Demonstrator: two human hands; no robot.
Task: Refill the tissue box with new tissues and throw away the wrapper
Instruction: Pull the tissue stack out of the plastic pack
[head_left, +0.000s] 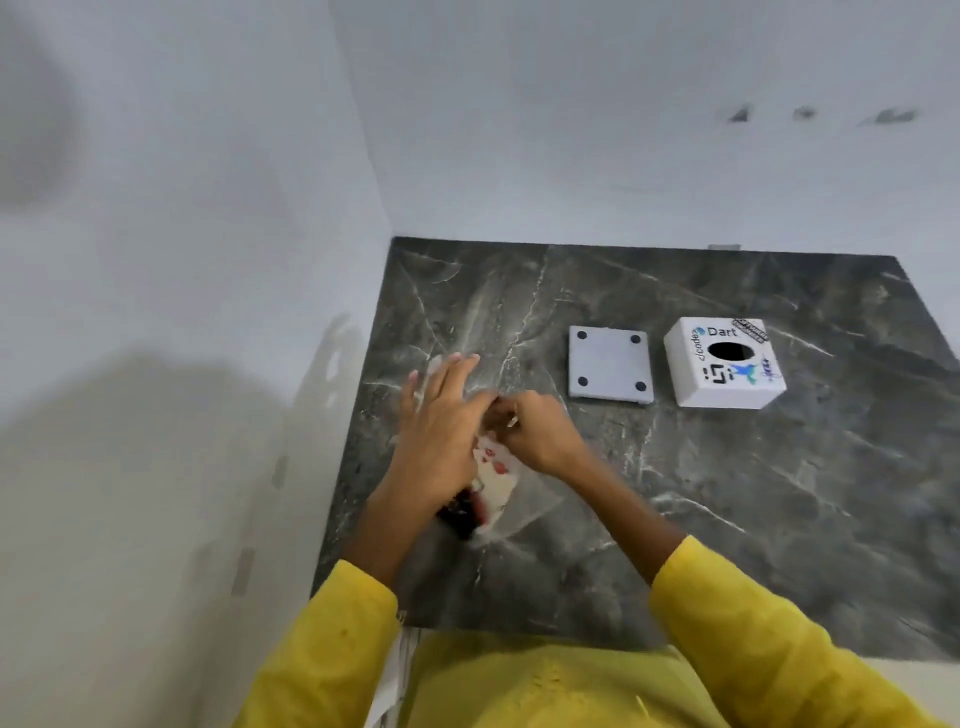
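Note:
A pack of tissues in a clear wrapper (497, 486) with red and dark print lies on the dark marble counter (727, 493), near its left edge. My left hand (441, 415) lies flat on the pack with fingers spread. My right hand (535, 428) is pinched on the wrapper at the pack's far end. To the right stands the white tissue box (724, 364) with stickers and a dark oval hole on top. Its white base plate (609, 371), with dark round feet at the corners, lies apart from it on the counter, just left of the box.
White walls close the counter on the left and at the back. The counter's front edge runs just before my body in yellow sleeves.

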